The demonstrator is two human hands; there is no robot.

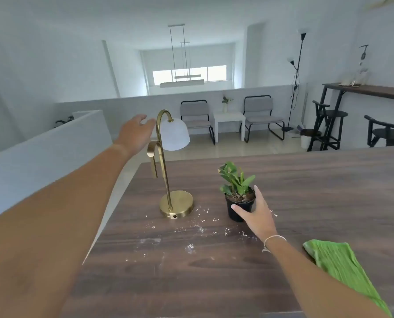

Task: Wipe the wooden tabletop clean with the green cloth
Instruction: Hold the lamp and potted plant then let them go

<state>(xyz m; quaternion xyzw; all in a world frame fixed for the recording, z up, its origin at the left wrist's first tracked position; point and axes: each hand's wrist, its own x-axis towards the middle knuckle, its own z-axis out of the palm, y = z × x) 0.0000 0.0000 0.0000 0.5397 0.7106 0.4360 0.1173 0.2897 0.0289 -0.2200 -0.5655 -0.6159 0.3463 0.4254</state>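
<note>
A dark, wood-grained tabletop (306, 203) fills the lower half of the view, with the person's two bare arms reaching out over it. The right hand (255, 216) is wrapped around the right side of a small black plastic pot (236, 208) holding a green leafy plant (235, 177); its thumb lies across the front wall of the pot and the fingers (258, 193) curl round the far side, closed on the pot. A thin pale bracelet (272, 241) circles that wrist. The left hand (137, 131) is raised at about ten o'clock from the pot, palm turned away, its fingers loosely spread and just beside the curved neck of a brass table lamp with a white bell-shaped shade (166, 161), though contact cannot be made out. The lamp's round brass base stands on the tabletop at nine o'clock from the pot. White crumbs and powdery specks (191, 228) are scattered on the wood in front of the lamp and pot, spreading toward six o'clock. The crumpled green cloth (342, 269) lies on the tabletop at four o'clock from the pot, beside the right forearm, with neither hand on it.
</note>
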